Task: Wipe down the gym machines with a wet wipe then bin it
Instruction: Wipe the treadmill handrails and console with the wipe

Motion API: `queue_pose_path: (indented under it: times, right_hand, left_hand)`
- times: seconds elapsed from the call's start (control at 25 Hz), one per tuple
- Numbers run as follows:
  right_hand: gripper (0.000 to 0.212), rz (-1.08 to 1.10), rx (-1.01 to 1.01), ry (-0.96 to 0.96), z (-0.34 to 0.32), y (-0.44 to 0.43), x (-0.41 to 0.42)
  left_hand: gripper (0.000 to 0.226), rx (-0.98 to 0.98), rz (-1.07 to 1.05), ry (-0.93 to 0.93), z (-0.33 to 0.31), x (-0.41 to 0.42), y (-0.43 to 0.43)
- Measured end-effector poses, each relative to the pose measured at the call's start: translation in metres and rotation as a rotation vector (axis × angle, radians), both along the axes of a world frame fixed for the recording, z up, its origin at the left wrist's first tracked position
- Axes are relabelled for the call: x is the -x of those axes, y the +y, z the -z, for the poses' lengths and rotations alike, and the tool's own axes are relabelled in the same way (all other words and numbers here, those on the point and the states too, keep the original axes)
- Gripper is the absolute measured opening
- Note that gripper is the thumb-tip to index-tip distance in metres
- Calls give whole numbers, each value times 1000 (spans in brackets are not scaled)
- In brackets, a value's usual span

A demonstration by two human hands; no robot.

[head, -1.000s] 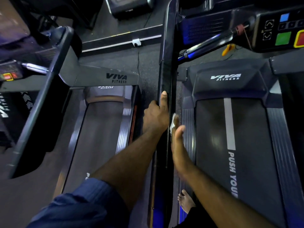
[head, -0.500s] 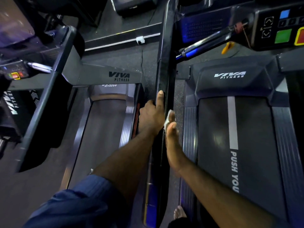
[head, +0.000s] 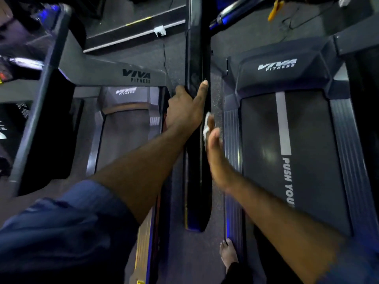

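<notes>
1. Wiping is under way. The right hand pinches the wet wipe against the right flank of the black handrail.
2. The left hand grips the handrail's left side just ahead of the wipe, one digit straight along its top.
3. Judged left to do: further surfaces, then binning. No bin is in view.
4. Since the earlier frame both hands have kept their places on the handrail.

Dark speckled floor. Pale strip crosses floor at top, small white fitting on it. Thin cable trails down from fitting. Yellow clip hangs top right. Bare foot on floor at bottom edge. Blue sleeve lower left.
</notes>
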State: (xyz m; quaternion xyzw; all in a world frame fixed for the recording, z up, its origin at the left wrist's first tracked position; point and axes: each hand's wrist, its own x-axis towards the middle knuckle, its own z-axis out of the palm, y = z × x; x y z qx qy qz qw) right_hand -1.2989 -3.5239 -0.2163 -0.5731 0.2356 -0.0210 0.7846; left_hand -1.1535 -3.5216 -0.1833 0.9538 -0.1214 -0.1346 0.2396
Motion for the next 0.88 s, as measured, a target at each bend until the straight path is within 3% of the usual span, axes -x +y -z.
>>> queue_pose_path:
  times: [0.12, 0.2, 0.32, 0.52, 0.64, 0.88]
  right_hand:
    - [122, -19, 12, 73, 15, 19, 21]
    - [128, -34, -38, 113, 10, 57, 70]
    - [112, -37, -35, -50, -1, 93, 115]
    - [102, -5, -114, 62, 13, 77, 100]
    - [89, 105, -291, 107, -6, 120, 136]
    - [104, 369, -674, 73, -10, 127, 113]
  left_hand:
    - [85, 23, 83, 7, 3, 37, 40]
    - [95, 3, 130, 30, 0, 62, 63]
    - [97, -8, 139, 65, 0, 86, 75]
    - [72, 13, 73, 25, 3, 101, 75]
    - [64, -9, 93, 6, -2, 103, 76]
    - [58, -35, 102, -10, -6, 107, 76]
